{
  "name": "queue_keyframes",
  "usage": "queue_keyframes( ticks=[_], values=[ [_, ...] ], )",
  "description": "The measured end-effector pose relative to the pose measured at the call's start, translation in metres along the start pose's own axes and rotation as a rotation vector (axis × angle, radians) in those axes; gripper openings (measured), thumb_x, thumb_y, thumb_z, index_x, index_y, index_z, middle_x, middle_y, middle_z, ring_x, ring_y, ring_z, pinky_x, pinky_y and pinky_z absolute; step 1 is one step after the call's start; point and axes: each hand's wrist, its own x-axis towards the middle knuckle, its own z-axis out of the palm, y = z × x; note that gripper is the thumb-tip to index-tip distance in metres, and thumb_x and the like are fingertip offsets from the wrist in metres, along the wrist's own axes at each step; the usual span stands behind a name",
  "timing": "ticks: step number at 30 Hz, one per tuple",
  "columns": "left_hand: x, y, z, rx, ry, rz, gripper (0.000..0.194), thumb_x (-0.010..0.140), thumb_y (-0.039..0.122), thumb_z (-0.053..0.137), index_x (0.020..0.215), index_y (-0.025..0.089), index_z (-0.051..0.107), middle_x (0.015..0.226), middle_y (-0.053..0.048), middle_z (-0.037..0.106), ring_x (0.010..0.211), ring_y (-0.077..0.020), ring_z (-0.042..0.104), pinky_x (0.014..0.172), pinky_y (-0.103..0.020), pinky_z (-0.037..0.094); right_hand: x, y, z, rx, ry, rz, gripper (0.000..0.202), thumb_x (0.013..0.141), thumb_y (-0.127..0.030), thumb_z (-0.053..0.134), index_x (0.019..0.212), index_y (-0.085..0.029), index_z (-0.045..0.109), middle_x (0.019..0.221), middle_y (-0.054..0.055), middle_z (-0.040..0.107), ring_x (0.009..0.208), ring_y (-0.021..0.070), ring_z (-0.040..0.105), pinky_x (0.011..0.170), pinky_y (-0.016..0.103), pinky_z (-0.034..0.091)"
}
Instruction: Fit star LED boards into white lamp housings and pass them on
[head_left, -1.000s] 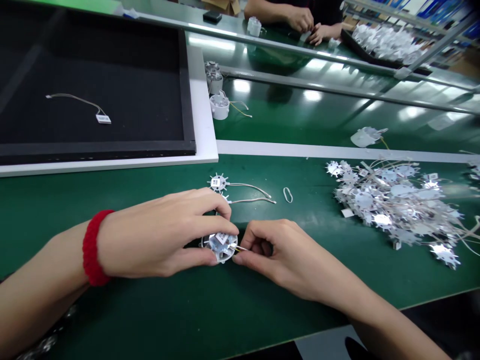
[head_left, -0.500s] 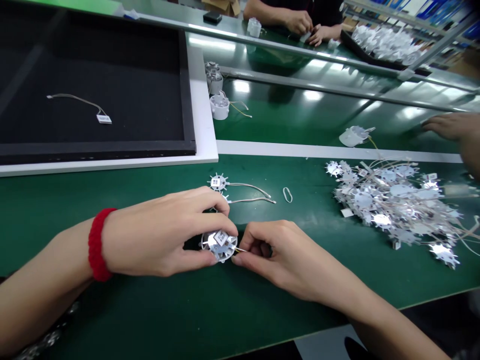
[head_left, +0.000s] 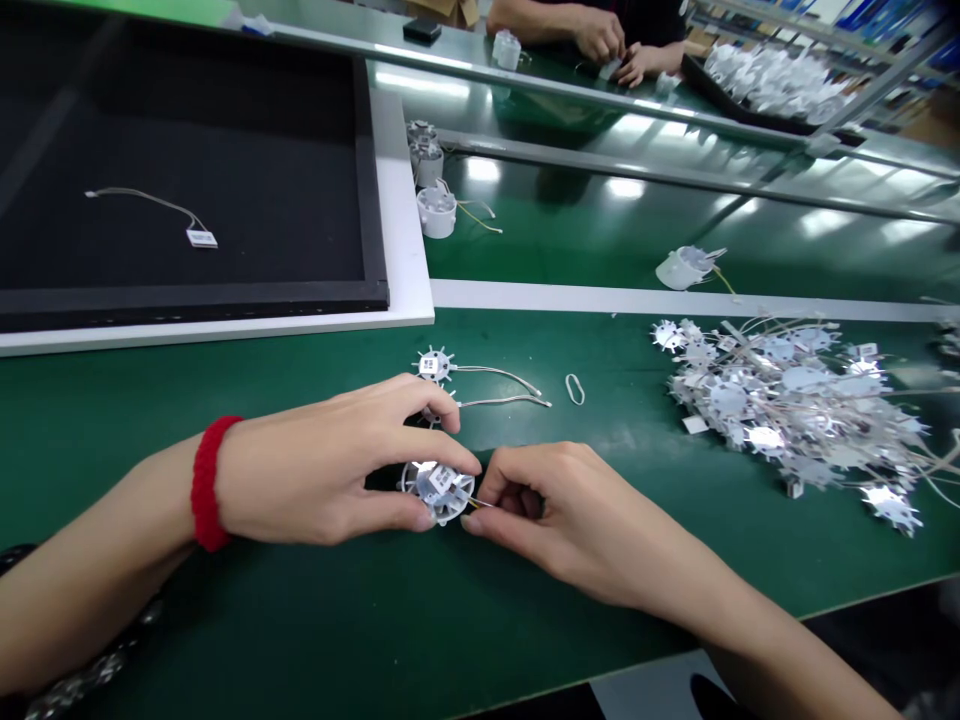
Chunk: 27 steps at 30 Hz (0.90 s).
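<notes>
My left hand (head_left: 337, 465), with a red band at the wrist, curls its thumb and fingers round a white round housing (head_left: 406, 480). On top of the housing lies a silvery star-shaped plate (head_left: 442, 490) with a small labelled square. Thin wires (head_left: 478, 502) come out of its right side, and my right hand (head_left: 547, 500) pinches them between thumb and forefinger. Just beyond my left hand, a loose star-shaped plate (head_left: 433, 366) lies with its wire stretched to the right. A second one beside it is partly hidden by my fingers.
A pile of star-shaped plates with wires (head_left: 787, 400) lies at right. A black tray (head_left: 300, 296) with a white edge fills the upper left. White housings (head_left: 437, 213) stand beside it; another housing (head_left: 684, 268) lies tilted. A small white loop (head_left: 574, 389) rests mid-table. Across, a co-worker's hands (head_left: 615, 50) handle a part.
Another person's hand at the far right has gone from view, and the tilted housing there has shifted slightly left. My hands stay at the housing and wires, with little movement.
</notes>
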Motion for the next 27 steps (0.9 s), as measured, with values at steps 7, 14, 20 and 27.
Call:
queue_keyframes(
  ticks=[7,14,20,27],
  values=[
    [0.0018,0.0006,0.0034,-0.019,0.025,-0.006,0.038,0.086,0.026,0.07,0.122,0.032,0.062,0.126,-0.004,0.059,0.114,-0.0253,0.056,0.098,-0.035,0.045,-0.0012,-0.0005,-0.0023,-0.024,0.007,-0.038,0.011,0.09,-0.021,0.064,0.08,-0.022,0.069,0.064,-0.007,0.063,0.055,0.0068,0.051,0.055,0.023,0.031],
    [0.0027,-0.0014,0.0028,-0.053,0.036,-0.009,0.028,0.089,0.03,0.07,0.116,0.029,0.064,0.12,-0.004,0.064,0.113,-0.0249,0.057,0.098,-0.036,0.044,-0.0003,0.0014,0.0006,-0.059,0.035,-0.087,0.014,0.087,-0.016,0.063,0.073,-0.019,0.061,0.065,-0.007,0.06,0.055,0.0059,0.047,0.056,0.022,0.029],
    [0.0038,-0.0038,0.0031,-0.062,0.035,0.001,0.029,0.088,0.032,0.073,0.116,0.03,0.066,0.118,-0.003,0.064,0.11,-0.024,0.058,0.096,-0.034,0.043,0.0004,0.0031,0.0043,-0.142,0.031,-0.137,0.018,0.089,-0.016,0.059,0.071,-0.018,0.059,0.064,-0.005,0.059,0.054,0.0069,0.046,0.055,0.025,0.025],
    [0.0046,-0.0008,-0.0018,-0.021,0.016,-0.019,0.039,0.087,0.04,0.075,0.123,0.032,0.063,0.122,-0.004,0.065,0.113,-0.0275,0.057,0.095,-0.037,0.044,0.0012,0.006,0.005,-0.157,0.034,-0.145,0.016,0.088,-0.015,0.06,0.072,-0.018,0.06,0.065,-0.005,0.06,0.055,0.0071,0.046,0.055,0.025,0.023]
  ],
)
